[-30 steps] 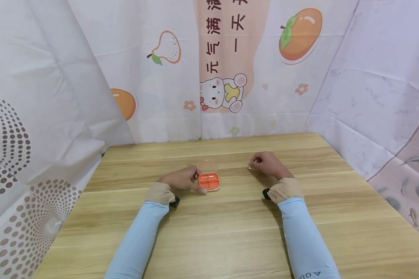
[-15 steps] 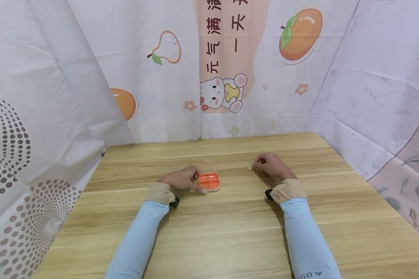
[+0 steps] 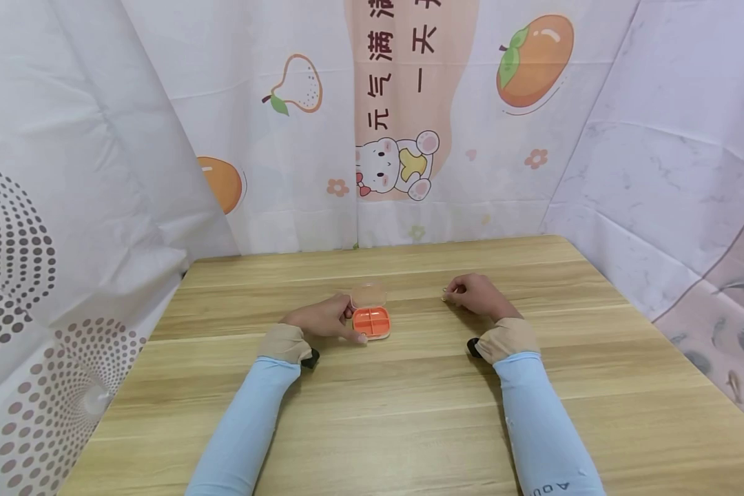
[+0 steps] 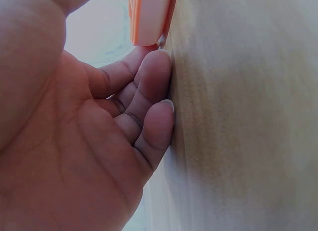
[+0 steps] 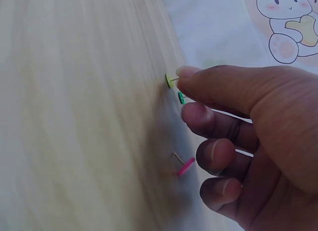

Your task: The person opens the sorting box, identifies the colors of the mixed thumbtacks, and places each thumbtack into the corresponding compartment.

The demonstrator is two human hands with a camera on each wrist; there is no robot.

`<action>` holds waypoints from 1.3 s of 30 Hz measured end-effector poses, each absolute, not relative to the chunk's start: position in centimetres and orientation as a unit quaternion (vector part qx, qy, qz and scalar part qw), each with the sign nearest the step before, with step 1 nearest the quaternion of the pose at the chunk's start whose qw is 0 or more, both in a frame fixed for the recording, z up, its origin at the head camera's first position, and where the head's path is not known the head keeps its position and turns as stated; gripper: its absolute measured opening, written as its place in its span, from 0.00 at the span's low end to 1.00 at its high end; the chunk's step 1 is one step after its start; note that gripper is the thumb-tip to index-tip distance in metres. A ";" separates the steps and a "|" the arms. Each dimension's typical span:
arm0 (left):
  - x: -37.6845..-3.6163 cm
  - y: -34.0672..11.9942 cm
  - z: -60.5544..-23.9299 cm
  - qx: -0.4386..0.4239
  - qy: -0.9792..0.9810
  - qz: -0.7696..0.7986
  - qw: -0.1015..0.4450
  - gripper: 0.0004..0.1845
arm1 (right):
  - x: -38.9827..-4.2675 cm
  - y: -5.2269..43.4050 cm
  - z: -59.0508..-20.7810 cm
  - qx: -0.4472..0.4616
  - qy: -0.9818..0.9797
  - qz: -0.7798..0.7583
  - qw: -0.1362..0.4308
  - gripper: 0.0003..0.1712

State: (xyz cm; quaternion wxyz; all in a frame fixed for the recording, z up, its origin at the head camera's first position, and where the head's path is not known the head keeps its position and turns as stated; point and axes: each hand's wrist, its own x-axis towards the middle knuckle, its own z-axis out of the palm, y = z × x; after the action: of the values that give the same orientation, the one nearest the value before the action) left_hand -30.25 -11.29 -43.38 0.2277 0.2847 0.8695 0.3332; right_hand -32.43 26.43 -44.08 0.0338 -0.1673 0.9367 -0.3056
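Between its thumb and fingers my left hand holds a small orange pill box, flat on the table. Its base has several compartments, and its clear lid is swung back. The left wrist view shows the box's edge beyond curled fingers. My right hand is low over the table to the right. Its thumb and forefinger are apart, the thumb tip at the pin of a yellow thumbtack. A green thumbtack is just behind; a pink thumbtack lies near the other fingertips.
A wood-grain table carries everything. Behind it hangs a printed curtain with fruit and a cartoon figure; more cloth hangs at both sides.
My right hand drew slightly right half a second ago, uncovering small tacks, and is now back left over them. My left hand and the pill box have stayed still.
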 end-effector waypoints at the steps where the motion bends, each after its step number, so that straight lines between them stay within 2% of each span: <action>1: -30.2 -11.3 -43.3 0.284 0.870 0.333 0.228 0.31 | -32.4 26.4 -44.1 -0.173 0.936 -0.305 0.033 0.07; 30: -30.4 -11.3 -43.5 0.283 0.871 0.333 0.226 0.33 | -32.3 25.7 -44.3 -0.176 0.933 -0.312 0.035 0.07; 35: -30.3 -11.3 -43.5 0.283 0.870 0.335 0.228 0.32 | -32.0 26.2 -44.2 -0.106 0.908 -0.401 0.055 0.13; 39: -30.2 -11.4 -43.4 0.283 0.869 0.336 0.228 0.32 | -32.1 27.0 -44.0 -0.050 0.801 -0.589 0.099 0.14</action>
State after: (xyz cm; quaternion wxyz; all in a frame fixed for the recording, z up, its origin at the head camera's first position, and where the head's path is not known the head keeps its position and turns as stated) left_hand -30.24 -11.37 -43.36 0.2283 0.2827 0.8691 0.3357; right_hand -32.08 27.04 -43.97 0.0985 -0.0502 0.8007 -0.5888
